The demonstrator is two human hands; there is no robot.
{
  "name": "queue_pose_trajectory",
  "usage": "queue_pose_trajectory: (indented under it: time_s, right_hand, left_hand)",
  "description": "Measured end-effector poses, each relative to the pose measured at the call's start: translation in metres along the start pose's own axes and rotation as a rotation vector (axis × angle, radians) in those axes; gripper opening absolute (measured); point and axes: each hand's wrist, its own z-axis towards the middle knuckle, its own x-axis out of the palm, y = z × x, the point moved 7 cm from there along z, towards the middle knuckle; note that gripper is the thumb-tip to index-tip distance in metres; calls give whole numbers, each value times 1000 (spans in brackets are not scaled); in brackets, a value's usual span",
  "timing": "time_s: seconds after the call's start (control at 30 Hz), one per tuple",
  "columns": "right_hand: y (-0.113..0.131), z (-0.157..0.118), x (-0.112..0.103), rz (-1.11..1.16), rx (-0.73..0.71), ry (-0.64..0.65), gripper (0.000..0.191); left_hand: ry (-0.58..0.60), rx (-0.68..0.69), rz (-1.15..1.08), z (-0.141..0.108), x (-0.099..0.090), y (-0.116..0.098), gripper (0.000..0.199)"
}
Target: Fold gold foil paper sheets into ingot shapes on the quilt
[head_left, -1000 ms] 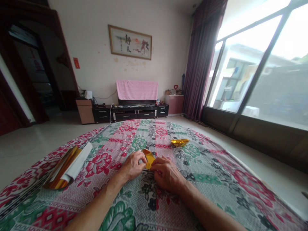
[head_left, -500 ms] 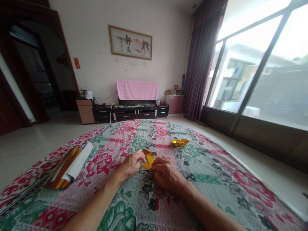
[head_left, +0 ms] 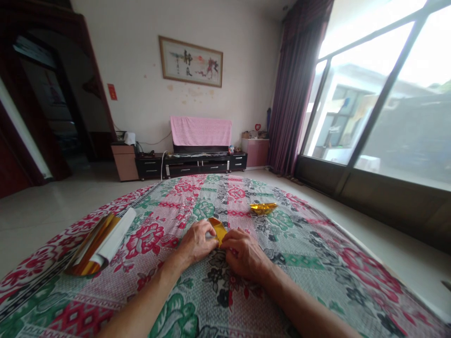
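Left hand (head_left: 197, 241) and right hand (head_left: 244, 256) are both gripping a small folded piece of gold paper (head_left: 219, 230), which is sitting between them over the middle of the near part of the bench (head_left: 313, 279). Thumb and fingers of the left hand are closing on its left side, and the curled right hand is pinching its lower right corner; the fingers are hiding part of the folds. Bare forearms are reaching in from the lower edge of the view. Beyond the right hand, a shiny gold folded shape (head_left: 263, 208) is resting by itself on the floral cloth that is covering the bench. Well to the left of the left hand, a bundle of gold and white sheets (head_left: 97, 246) is lying at a slant, partly curling. Farther out, a pink cover (head_left: 200, 131) is hanging above a low black cabinet (head_left: 150, 167), a framed picture (head_left: 191, 61) is hanging higher on the wall, and purple curtains (head_left: 287, 98) are hanging beside the bright windows (head_left: 384, 103).
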Motion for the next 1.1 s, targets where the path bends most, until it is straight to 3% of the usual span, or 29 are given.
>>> queue_pose_trajectory:
  time_s: [0.17,0.33,0.4,0.5,0.57,0.7,0.93,1.1]
  right_hand:
    - [1,-1,1,4,1,15,30]
    - [0,-1,1,-1,9,18,29]
    - [0,0,1,-4,16,20,28]
    - [0,-1,1,-17,25,27,26]
    - [0,-1,1,-23,31,31,24]
    - [-2,-1,-1,-16,26,41,19]
    - [-6,2,-5,22,-14,69,4]
    - [-6,3,-6,23,-43,106,9]
  left_hand:
    - [27,-10,-7,3,3,8,8]
    - [30,75,-104,1,-3,8,19]
    - [-43,92,-115,1,-13,9,23]
    - [-249,27,5,1,-34,20,25]
    - [-291,-11,106,0,-38,29,31]
    - [-192,-9,201,0,-28,39,37]
    - [-97,156,110,-2,-15,26,37]
    - [-16,218,60,-2,-7,26,37]
